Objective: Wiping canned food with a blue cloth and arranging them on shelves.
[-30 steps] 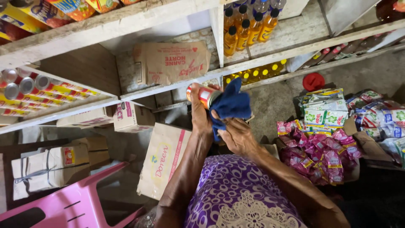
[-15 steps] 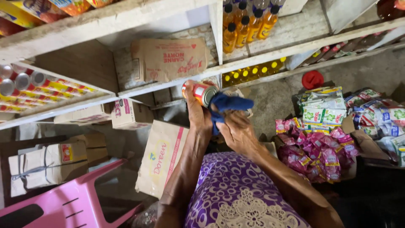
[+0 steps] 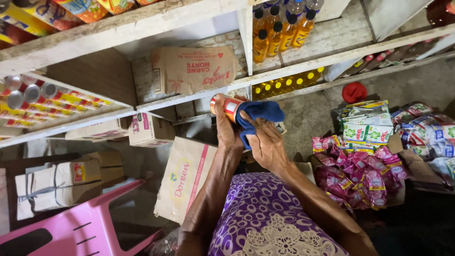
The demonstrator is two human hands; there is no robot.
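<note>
- Head view: my left hand [image 3: 227, 128] is wrapped tight round a small red can [image 3: 226, 106], just below the brown carton [image 3: 194, 69].
- My right hand [image 3: 268, 144] presses a blue cloth [image 3: 256, 116] against that can, fingers closed on the cloth.
- Wiping looks midway; I can't tell how clean the can is.

A can [image 3: 226, 107] sits between both hands, left hand [image 3: 227, 130] beside right hand [image 3: 265, 144], cloth [image 3: 258, 114] against it. Shelves [image 3: 189, 97] stand behind; boxes [image 3: 182, 182] lie left, sachet packets [image 3: 360, 170] right, a chair [image 3: 71, 227] far left.
</note>
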